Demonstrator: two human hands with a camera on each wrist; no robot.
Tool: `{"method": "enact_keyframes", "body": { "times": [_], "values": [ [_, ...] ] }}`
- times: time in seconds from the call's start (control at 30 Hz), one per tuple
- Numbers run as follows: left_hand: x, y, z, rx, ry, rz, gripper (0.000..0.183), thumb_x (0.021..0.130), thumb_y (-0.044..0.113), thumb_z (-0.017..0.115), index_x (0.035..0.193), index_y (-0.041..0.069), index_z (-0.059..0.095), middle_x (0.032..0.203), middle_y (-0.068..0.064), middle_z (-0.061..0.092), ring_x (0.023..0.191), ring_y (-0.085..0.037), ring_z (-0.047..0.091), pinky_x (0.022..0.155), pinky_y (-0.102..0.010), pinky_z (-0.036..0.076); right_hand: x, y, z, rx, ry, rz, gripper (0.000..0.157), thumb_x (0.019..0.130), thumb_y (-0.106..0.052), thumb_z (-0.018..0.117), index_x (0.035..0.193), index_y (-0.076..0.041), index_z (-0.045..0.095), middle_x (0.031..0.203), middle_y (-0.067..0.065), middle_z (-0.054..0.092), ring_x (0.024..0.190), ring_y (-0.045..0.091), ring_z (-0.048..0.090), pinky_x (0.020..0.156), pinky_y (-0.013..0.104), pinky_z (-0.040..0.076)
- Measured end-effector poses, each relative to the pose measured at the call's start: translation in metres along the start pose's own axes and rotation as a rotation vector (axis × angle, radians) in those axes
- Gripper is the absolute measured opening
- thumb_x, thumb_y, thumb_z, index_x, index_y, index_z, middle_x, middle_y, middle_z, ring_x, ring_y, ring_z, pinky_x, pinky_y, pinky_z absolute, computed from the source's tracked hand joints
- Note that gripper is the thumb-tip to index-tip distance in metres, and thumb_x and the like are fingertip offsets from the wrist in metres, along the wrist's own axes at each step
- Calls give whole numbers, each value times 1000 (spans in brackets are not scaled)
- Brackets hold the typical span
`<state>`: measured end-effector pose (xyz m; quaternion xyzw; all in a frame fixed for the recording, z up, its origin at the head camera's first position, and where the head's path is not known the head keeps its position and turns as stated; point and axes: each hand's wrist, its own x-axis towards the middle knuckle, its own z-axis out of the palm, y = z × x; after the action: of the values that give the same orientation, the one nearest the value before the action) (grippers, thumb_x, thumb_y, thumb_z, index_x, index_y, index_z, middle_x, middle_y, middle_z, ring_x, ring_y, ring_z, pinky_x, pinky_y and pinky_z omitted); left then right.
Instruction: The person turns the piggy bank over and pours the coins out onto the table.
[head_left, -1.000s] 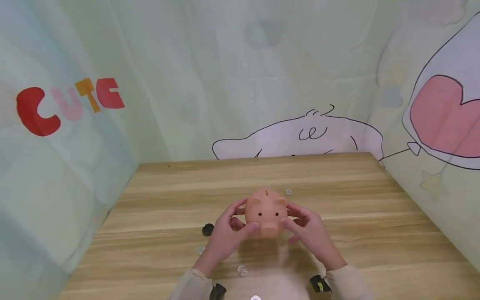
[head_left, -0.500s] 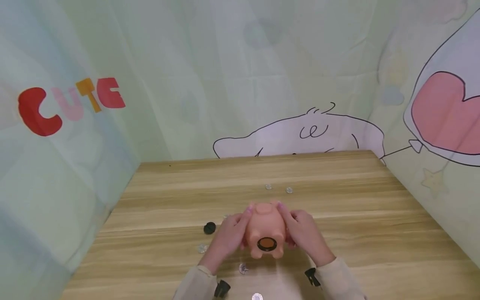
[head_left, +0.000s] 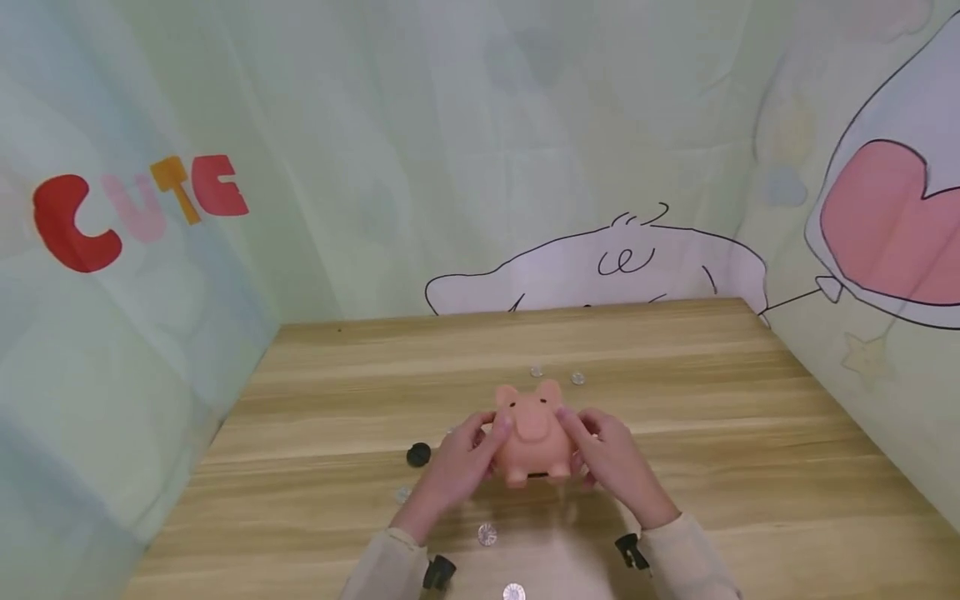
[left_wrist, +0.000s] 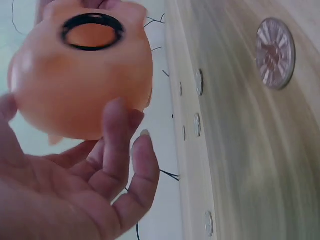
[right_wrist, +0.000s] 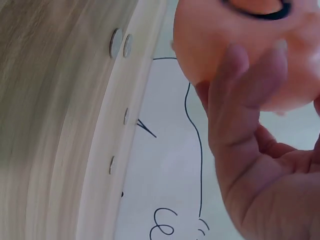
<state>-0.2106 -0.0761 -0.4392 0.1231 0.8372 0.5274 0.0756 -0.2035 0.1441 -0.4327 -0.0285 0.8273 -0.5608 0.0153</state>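
Observation:
A pink piggy bank [head_left: 534, 454] is held up over the table between both hands, its snout toward the head camera and its feet down. My left hand [head_left: 456, 463] grips one side, with the thumb beside the snout. On the opposite side my right hand [head_left: 619, 465] grips it the same way. In the left wrist view, the underside of the piggy bank [left_wrist: 80, 95] has a round uncovered hole with a black rim [left_wrist: 92, 48]. Part of that rim [right_wrist: 272, 16] also appears in the right wrist view. No coin is visible inside the hole.
A round black plug [head_left: 418, 454] lies on the wooden table [head_left: 337, 400] left of my left hand. Several silver coins are scattered about, including a near coin [head_left: 487, 534], a front coin [head_left: 513, 592] and a far coin [head_left: 577, 378]. A printed curtain stands behind the table.
The piggy bank was tipped back until its belly hole faced the head camera, then partly tipped forward, so its eyes and ears show again. Both hands kept hold of it.

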Motion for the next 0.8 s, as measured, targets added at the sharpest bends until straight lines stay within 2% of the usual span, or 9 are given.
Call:
{"method": "enact_keyframes", "body": {
  "times": [0.17,0.33,0.43,0.57,0.8],
  "values": [
    [0,-3,-5,-61,-34,48,72,96,48,61,151,9,37,110,-11,61,88,-22,64,76,-36,52,1,4,-7,111,-72,-55,48,98,-34,64,133,-1,56,115,19,60,75,25,66,55,41,57],
    [-1,-4,-9,-128,-48,77,80,89,40,75,154,19,33,138,-13,50,97,-22,61,81,-34,54,2,8,-13,160,-199,-107,65,92,-20,74,147,-5,43,138,23,47,99,29,67,70,43,59],
    [-1,-3,-10,-130,-35,94,86,82,36,82,153,26,34,146,-9,44,101,-23,60,82,-35,54,4,8,-14,153,-236,-148,77,86,-18,80,150,-8,38,143,21,42,107,33,64,78,41,58],
    [0,-3,-11,-112,-15,104,92,76,33,88,151,30,35,148,-5,41,104,-23,58,82,-36,53,7,9,-13,130,-247,-210,85,81,-12,83,151,-10,36,146,21,38,112,40,61,82,38,57],
    [-3,-9,-7,-103,-14,132,100,72,29,91,153,26,33,147,-6,40,104,-25,58,83,-37,53,5,13,-11,150,-285,-217,87,80,-2,82,152,-10,34,148,22,35,114,43,58,82,38,57]
  ]
}}
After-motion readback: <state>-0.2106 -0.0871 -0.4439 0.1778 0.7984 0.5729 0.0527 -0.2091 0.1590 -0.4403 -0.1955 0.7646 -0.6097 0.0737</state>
